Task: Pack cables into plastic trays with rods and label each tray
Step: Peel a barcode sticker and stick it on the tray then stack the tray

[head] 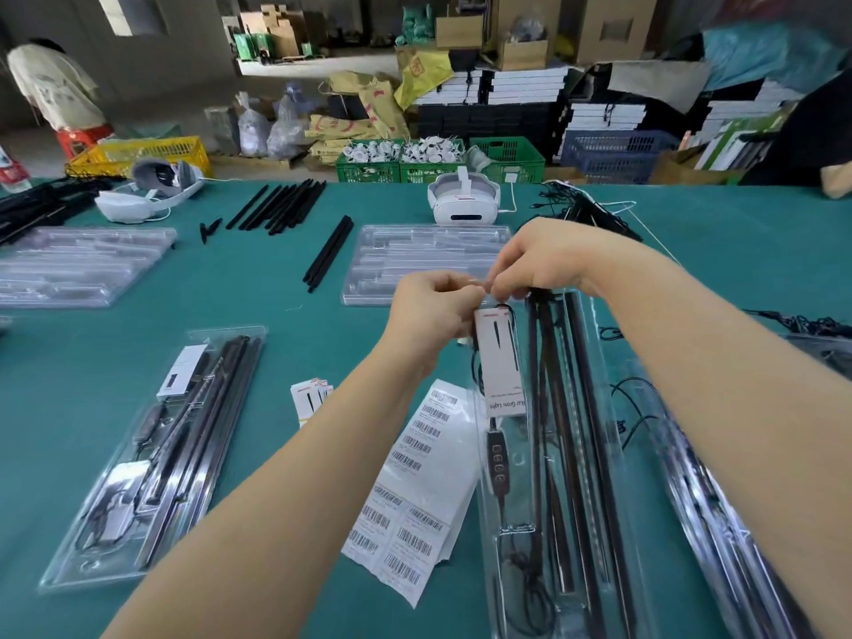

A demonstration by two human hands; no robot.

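A clear plastic tray (594,454) lies lengthwise before me, filled with black rods (571,454), a cable and an inline controller (497,456). A white product card (500,357) rests at the tray's far end. My left hand (428,311) and my right hand (548,262) meet just above the card's top edge, fingertips pinching something small there; what it is stays hidden. A sheet of barcode labels (410,495) lies on the cloth left of the tray.
A packed tray (152,458) sits at the left, another (728,500) at the right. Empty trays (428,260) (78,265), loose black rods (281,205), two white headsets (463,198) (143,191) and tangled cables (585,209) lie further back. Small cards (311,396) lie nearby.
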